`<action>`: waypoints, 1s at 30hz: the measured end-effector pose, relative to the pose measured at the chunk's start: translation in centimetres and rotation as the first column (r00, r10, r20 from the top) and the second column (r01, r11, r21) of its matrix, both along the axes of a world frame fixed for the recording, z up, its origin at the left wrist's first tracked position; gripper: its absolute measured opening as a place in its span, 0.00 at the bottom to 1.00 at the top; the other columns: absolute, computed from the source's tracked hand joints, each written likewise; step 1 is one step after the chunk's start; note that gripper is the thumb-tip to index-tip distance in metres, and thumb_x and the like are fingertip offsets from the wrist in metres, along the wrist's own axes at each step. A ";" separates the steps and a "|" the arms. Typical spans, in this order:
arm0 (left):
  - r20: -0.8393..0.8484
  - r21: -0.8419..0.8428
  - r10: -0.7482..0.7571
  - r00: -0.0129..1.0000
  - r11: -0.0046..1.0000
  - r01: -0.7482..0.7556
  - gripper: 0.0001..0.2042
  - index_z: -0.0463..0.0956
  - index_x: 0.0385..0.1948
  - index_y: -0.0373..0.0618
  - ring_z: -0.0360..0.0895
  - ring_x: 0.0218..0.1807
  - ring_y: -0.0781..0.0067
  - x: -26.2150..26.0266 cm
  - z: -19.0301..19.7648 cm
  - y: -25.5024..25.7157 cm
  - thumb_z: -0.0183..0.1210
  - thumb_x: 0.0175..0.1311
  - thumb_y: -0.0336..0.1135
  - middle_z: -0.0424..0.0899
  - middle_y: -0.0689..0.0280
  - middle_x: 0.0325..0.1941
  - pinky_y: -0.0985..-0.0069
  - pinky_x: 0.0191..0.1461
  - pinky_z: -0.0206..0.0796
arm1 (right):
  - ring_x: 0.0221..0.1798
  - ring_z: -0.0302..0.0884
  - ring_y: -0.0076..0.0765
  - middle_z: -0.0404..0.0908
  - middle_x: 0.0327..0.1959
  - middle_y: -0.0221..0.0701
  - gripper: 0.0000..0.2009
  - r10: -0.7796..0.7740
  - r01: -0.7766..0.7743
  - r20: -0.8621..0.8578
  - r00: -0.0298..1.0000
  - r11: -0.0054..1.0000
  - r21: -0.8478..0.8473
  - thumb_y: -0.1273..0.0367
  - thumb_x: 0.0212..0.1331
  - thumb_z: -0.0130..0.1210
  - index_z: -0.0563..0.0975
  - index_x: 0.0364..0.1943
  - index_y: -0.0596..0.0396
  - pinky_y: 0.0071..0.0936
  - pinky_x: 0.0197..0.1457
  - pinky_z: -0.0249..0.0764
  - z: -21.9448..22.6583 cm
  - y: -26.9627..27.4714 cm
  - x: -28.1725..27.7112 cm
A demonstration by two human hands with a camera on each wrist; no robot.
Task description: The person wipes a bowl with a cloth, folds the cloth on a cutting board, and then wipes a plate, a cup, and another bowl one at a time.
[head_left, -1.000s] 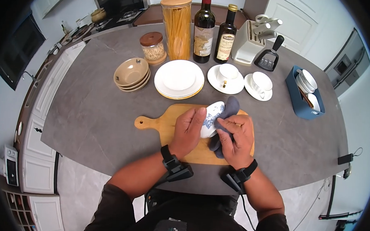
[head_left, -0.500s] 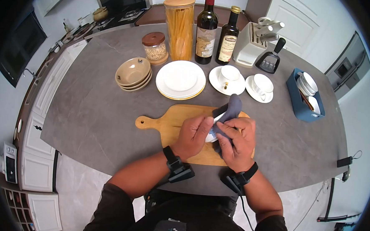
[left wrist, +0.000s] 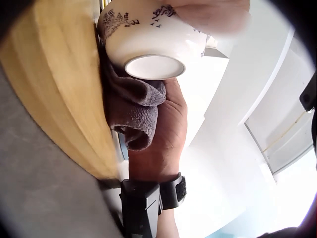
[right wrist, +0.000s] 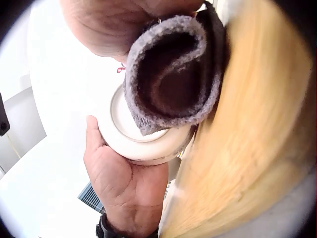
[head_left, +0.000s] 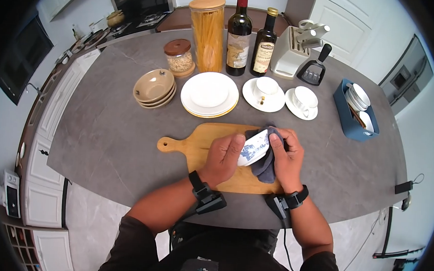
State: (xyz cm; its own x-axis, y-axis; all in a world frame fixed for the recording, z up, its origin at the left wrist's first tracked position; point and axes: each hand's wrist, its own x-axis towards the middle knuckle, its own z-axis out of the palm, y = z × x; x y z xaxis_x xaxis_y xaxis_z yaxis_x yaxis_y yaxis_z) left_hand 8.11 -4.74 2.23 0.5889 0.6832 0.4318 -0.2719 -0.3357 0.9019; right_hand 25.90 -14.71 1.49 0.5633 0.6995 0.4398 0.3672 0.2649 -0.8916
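Over the wooden cutting board (head_left: 202, 137), my left hand (head_left: 220, 158) holds a small white bowl (head_left: 253, 150) with a blue pattern, tilted on its side. Its thumb lies along the bowl's near side. A dark grey cloth (head_left: 265, 171) is bunched in my right hand (head_left: 289, 161), which grips it against the right side of the bowl, thumb on top. The left wrist view shows the bowl's round foot (left wrist: 155, 67) and the cloth (left wrist: 131, 111) hanging in folds below it. From the right wrist, a rolled fold of cloth (right wrist: 136, 106) covers part of the bowl's base (right wrist: 119, 119).
Behind the board stand brown bowls (head_left: 153, 85), white plates (head_left: 209, 93), two cups on saucers (head_left: 265, 103), a jar (head_left: 178, 57), a spaghetti canister (head_left: 207, 37), two bottles (head_left: 238, 48) and a knife block (head_left: 287, 56). A blue bin (head_left: 348, 118) with dishes sits at right.
My right hand has shifted right and turned, its thumb now on top. The cloth, raised above the bowl half a second ago, sits lower, and more of the bowl's blue pattern shows.
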 end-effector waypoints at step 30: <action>-0.005 0.005 -0.002 1.000 1.000 0.002 0.23 0.78 0.34 0.36 0.67 0.32 0.82 -0.2 0.8 0.4 0.48 0.90 0.45 0.76 0.69 0.27 0.72 0.35 0.64 | 0.51 0.83 0.34 0.86 0.47 0.37 0.08 -0.024 0.025 0.098 0.995 1.000 -0.010 0.71 0.76 0.63 0.86 0.51 0.62 0.30 0.57 0.77 0.5 -0.2 -0.8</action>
State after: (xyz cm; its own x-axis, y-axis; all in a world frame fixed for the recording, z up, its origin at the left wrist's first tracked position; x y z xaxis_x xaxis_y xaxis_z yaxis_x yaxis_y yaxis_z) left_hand 7.92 -4.35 3.01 0.5925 0.6798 0.4322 -0.2683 -0.3394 0.9016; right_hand 25.13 -14.93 1.95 0.5353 0.6911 0.4856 0.4587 0.2449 -0.8542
